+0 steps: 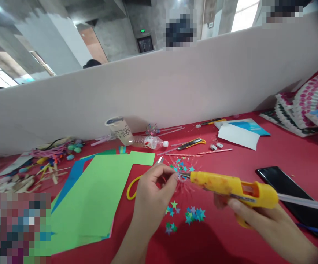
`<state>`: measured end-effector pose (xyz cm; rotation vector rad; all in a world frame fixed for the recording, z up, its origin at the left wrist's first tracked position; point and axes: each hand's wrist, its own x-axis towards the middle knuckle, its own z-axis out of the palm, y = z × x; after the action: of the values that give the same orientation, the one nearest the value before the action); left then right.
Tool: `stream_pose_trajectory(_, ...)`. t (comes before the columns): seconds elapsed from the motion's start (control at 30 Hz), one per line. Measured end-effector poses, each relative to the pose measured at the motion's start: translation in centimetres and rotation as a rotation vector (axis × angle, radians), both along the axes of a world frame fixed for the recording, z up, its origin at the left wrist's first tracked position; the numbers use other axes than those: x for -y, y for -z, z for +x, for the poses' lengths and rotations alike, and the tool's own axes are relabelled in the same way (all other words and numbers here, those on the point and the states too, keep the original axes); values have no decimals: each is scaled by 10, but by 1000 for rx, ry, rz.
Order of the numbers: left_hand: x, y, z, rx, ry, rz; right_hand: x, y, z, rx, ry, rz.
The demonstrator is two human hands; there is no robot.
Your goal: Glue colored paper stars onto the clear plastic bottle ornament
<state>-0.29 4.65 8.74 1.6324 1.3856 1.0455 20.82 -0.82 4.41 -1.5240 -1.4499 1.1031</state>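
My right hand (247,214) is wrapped round a yellow hot glue gun (219,181), with a clear glue stick (302,201) sticking out of its back. The gun's metal nozzle points left and meets the fingertips of my left hand (155,192). Those fingers are pinched together; what they hold is too small to make out. Beneath the nozzle lies a clear piece with thin spread strands (189,189), dotted with blue and green stars. Loose paper stars (195,215) lie in small heaps nearer me. Scissors with a yellow handle (131,190) are partly hidden behind my left hand.
Green paper sheets (101,194) cover the left side. Behind stand a paper cup (119,130) and a lying plastic bottle (150,142). A utility knife (191,144) lies beyond the stars, a black phone (291,194) at right. A white partition (159,84) bounds the red table.
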Motion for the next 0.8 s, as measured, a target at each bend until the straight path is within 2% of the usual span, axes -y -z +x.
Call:
stream_pose_trajectory(0.13,-1,2,-1,-26,5,18,-2,-3,-8,52,55,69)
stream_pose_trajectory(0.33,0,4,-1,-40,6,16,-4,2,-4,77,38,104)
stream_pose_trajectory(0.7,1,3,1,-31,19,42,-2,13,3,74,15,-1)
stream_pose_trajectory(0.8,1,2,0,-39,23,55,-1,11,0,61,29,-15)
